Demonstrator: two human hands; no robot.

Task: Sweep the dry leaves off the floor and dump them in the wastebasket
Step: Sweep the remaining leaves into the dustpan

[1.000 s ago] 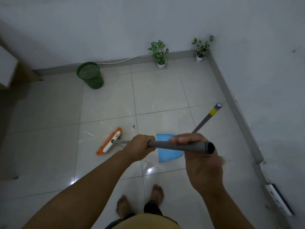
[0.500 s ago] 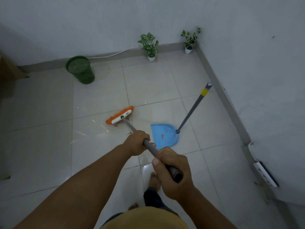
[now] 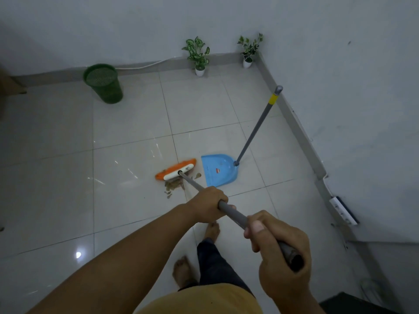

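Head view. Both hands are gripping the grey handle of the broom (image 3: 175, 172). The left hand (image 3: 209, 206) is curling round the handle at mid-length, and the right hand (image 3: 280, 252) is clenching round its upper end, nearest the camera. The handle is slanting forward and to the left, down to the orange and white broom head, which is resting on the tiled floor (image 3: 127, 123) well ahead of both hands.

The dry leaves (image 3: 173, 184) are lying in a small brown heap on the floor, touching the near edge of the broom head and between it and the left hand. A few loose leaves are lying just beside the heap.

The blue dustpan (image 3: 217, 169) is sitting flat on the floor just right of the broom head, its long grey handle leaning up toward the right wall. The green mesh wastebasket (image 3: 103, 83) is standing against the far wall, well apart from the leaves. Two potted plants (image 3: 198, 56) are standing along the same wall toward the corner.
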